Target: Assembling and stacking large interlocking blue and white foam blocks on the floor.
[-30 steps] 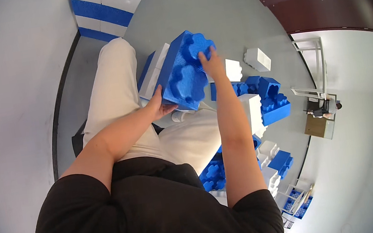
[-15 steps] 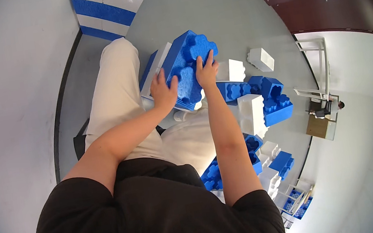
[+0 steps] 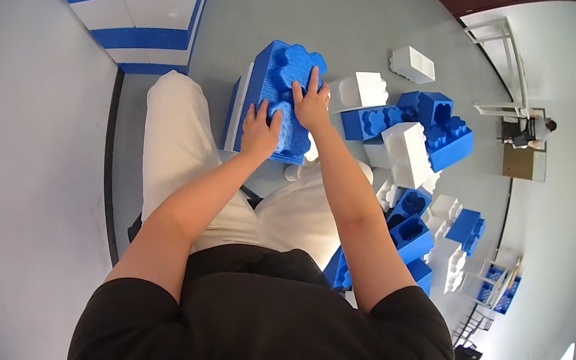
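Observation:
A large blue toy building block (image 3: 264, 78) with flower-shaped studs lies before my knees, on top of white and blue blocks. My left hand (image 3: 262, 133) rests on its near part, fingers spread beside the lower stud. Over the gap between the two studs lies my right hand (image 3: 312, 104), its fingers spread toward the far stud. Both hands touch the block from above, with no grip closed round it. A white block (image 3: 238, 112) shows along the left side under the blue one. My legs partly hide the foot of this stack.
Several loose blue blocks (image 3: 451, 146) and white blocks (image 3: 407, 153) lie on the floor to my right. A striped blue-and-white block wall (image 3: 144, 33) stands far left, near a plain wall (image 3: 17, 185). A person (image 3: 536, 131) sits by a desk at the far right.
The view has shifted, so the loose blocks appear farther right and more of the striped wall shows. My right hand has drawn back slightly from the far stud; both hands stay on the blue block.

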Tool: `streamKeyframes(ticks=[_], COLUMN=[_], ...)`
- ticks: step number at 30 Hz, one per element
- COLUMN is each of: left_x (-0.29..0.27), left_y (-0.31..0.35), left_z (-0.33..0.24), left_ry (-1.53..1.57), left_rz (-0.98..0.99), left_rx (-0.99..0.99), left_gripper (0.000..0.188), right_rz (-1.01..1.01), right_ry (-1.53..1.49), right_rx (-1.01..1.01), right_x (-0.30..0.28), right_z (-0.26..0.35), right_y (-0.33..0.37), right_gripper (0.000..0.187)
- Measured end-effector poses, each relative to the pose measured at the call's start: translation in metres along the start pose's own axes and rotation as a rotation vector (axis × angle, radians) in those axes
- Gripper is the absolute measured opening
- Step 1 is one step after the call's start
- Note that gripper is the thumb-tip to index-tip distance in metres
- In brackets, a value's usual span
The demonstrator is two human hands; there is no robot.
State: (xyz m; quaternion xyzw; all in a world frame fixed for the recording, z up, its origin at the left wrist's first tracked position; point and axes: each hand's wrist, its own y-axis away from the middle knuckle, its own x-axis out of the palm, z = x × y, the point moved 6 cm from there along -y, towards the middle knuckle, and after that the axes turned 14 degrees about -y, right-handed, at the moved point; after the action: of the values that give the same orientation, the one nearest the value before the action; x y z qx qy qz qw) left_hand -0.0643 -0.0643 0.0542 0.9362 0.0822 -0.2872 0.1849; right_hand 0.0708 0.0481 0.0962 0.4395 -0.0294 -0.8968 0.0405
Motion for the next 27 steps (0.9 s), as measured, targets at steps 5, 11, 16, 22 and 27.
streamKeyframes(ticks=[5,11,16,22,27], left_x=[-0.011,-0.011,-0.025,-0.015,-0.007], left_y=[-0.002,-0.008,-0.039,-0.081,-0.083], left_z=[-0.003,-0.008,-0.058,-0.069,-0.078], left_ry=[0.003,-0.058,-0.214,-0.356,-0.347], left_rz=[-0.006,-0.029,-0.162,-0.094,-0.094], left_rx=[0.054,0.104,0.233,0.325,0.400], left_gripper=[0.070,0.071,0.071,0.056,0.055], right_rz=[-0.036,-0.070,-0.103,-0.079,-0.108], right_ry=[-0.021,-0.035,-0.105,-0.140,-0.150], right_rx=[0.013,0.057,0.055,0.088,0.129], right_x=[0.001,0.000,-0.004,-0.005,-0.013], right_z=[0.009,0.009,0.014,0.014,0.007], right_y=[0.004,0.005,0.009,0.009,0.007], right_gripper=[0.081,0.082,0.083,0.081,0.078])
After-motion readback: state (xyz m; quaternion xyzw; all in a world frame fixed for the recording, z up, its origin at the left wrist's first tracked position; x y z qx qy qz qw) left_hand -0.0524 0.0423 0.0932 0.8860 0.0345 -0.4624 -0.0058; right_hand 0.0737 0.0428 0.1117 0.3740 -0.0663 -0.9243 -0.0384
